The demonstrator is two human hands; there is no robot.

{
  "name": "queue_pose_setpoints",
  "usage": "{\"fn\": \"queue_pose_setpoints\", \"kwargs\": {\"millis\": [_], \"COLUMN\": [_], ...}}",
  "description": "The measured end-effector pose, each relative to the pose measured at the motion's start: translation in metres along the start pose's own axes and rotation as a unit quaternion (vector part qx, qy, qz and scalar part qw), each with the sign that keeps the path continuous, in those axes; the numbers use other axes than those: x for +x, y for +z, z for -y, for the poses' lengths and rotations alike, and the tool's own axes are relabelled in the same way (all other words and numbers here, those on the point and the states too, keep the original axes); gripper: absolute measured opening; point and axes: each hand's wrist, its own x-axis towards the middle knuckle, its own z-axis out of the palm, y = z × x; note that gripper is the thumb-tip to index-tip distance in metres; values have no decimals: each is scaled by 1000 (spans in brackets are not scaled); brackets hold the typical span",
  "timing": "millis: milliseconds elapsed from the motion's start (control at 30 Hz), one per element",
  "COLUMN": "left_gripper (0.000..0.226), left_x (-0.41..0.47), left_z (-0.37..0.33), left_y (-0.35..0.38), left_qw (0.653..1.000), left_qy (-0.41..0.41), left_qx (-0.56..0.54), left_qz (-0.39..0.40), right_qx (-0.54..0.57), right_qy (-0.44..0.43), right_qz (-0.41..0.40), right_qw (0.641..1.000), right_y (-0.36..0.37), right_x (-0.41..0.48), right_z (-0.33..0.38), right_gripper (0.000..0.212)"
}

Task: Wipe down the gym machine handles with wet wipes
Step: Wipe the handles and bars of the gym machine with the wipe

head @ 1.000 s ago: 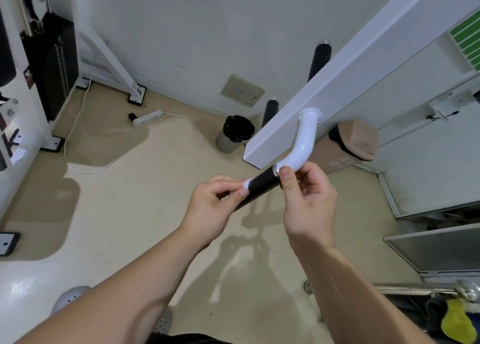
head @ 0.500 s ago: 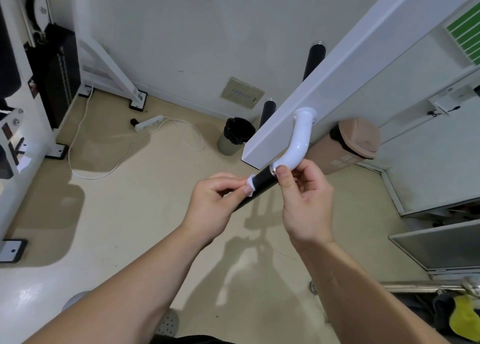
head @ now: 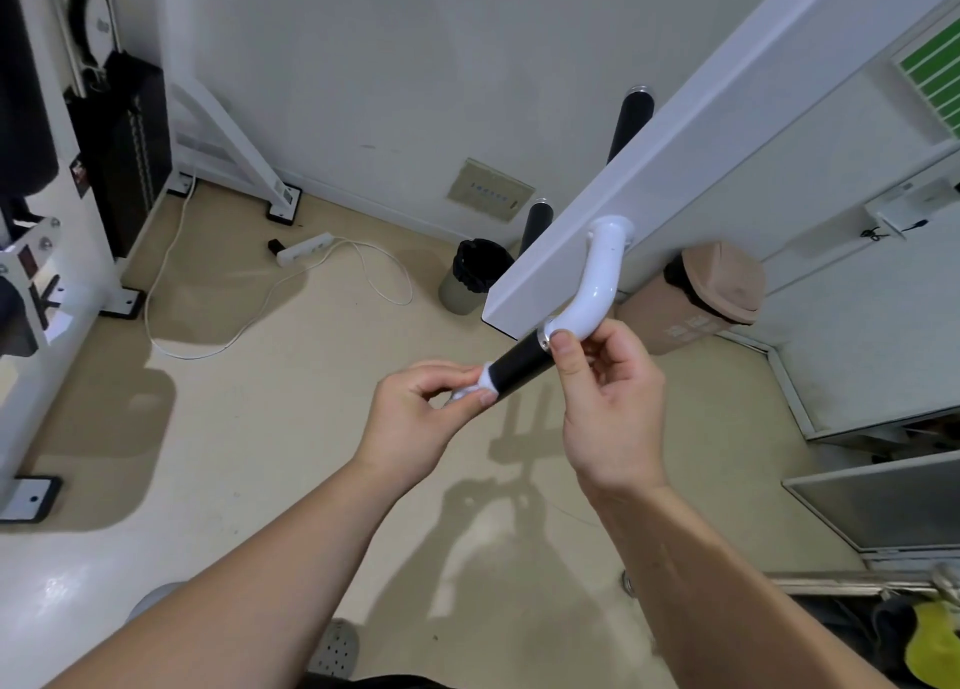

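- Standing at far left was a black weight stack (head: 124,153) in a white frame, feet on the beige floor (head: 260,428).
- A power strip (head: 304,249) lay on the floor near the back wall, with a white cable (head: 171,272) looping off it.
- A small bin with a black liner (head: 470,277) sat by the wall, just left of the white beam's (head: 675,168) lower end.
- Left hand (head: 415,418): thumb and forefinger pinched a bunched white wet wipe (head: 480,381) against the free end of the handle (head: 522,368); the other fingers were curled under.
- The handle had a black sleeve, was tilted up to the right, and sat mid-frame between both hands. The wipe touched its lower-left end only.
- Right hand (head: 608,407): thumb pressed on the sleeve's upper end at the metal collar, fingers curled round behind, gripping the handle there.
- A white curved tube (head: 597,288) rose from the collar to a flange on the beam.
- Two more black handles (head: 628,121) stuck out behind the beam, well apart from both hands.
- A brown swing-lid bin (head: 711,298) stood beyond the right hand, by the right wall.
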Motion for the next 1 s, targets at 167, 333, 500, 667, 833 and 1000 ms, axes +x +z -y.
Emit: {"fn": "queue_pose_setpoints", "kwargs": {"millis": [167, 333, 500, 667, 833, 1000], "left_gripper": [20, 20, 26, 26, 26, 16], "left_x": [-2, 11, 26, 36, 34, 26], "left_z": [11, -54, -69, -45, -50, -92], "left_y": [-6, 20, 13, -16, -23, 0], "left_qw": [997, 993, 987, 967, 951, 969], "left_qy": [-43, 40, 8, -63, -64, 15], "left_qx": [51, 15, 11, 103, 177, 47], "left_qz": [39, 108, 163, 224, 247, 241], "right_qx": [-11, -11, 2, -14, -79, -113], "right_qy": [13, 29, 56, 124, 120, 114], "right_qz": [-17, -26, -62, -110, -130, -131], "right_qw": [1000, 999, 996, 986, 981, 978], "right_y": [-7, -3, 12, 20, 22, 33], "right_x": [-4, -8, -10, -16, -21, -21], "right_z": [0, 9, 24, 35, 37, 43], "right_gripper": [9, 8, 12, 14, 14, 13]}}
